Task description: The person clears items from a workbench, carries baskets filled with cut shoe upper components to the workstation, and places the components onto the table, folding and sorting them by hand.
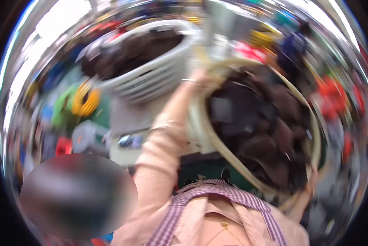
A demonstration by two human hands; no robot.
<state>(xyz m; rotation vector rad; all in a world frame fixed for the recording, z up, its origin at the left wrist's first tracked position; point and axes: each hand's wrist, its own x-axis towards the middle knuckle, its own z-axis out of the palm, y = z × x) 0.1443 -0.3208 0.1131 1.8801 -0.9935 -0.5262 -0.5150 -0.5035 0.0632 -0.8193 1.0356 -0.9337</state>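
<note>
A cream plastic basket point(217, 143), full of dark brown, shiny pieces point(270, 127) that look like cloth or leather, is in front of me to the right. It tilts toward me, its mouth facing up. My left hand point(203, 78) grips its far left rim, the arm stretched forward. Low on the near right side, my right hand point(312, 181) is closed on the rim. Motion blurs both hands, and the fingers show only in part.
A white slatted basket point(151, 78) with similar dark pieces stands on a pale table point(128, 112) at the far left. Yellow rings point(85, 98) and a grey container point(89, 137) are left of it. Red items point(331, 98) and a person in dark blue point(291, 49) are at the right.
</note>
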